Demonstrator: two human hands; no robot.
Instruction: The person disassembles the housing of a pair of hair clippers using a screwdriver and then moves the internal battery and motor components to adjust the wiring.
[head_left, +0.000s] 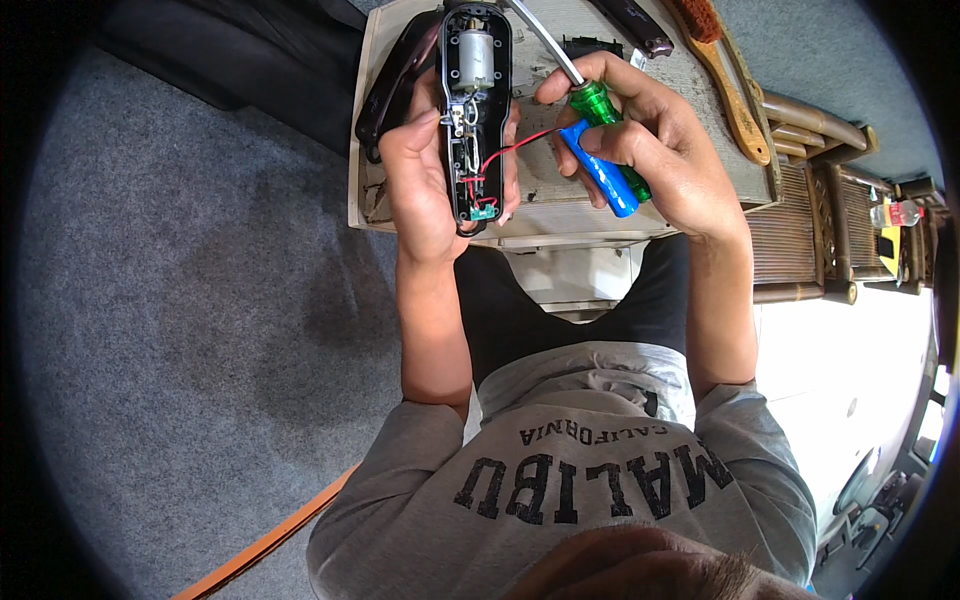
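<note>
My left hand point(425, 185) is closed around an opened hair clipper body point(506, 60), a long black shell held upright over the table's near edge. Inside the shell sit a silver motor point(476, 58), thin wires and a small green circuit board point(484, 212) at the bottom end. In my right hand point(672, 150) are a blue cylindrical battery point(598, 168) and a screwdriver with a green handle point(594, 103), its metal shaft pointing up and left. A red wire runs from the clipper's inside to the battery.
The pale wooden table point(560, 215) carries a dark curved cover piece point(395, 85) left of the clipper. At its far right lie a dark maroon handle-shaped part point(636, 25) and a wooden-handled brush point(735, 95). Bamboo furniture point(790, 225) stands to the right.
</note>
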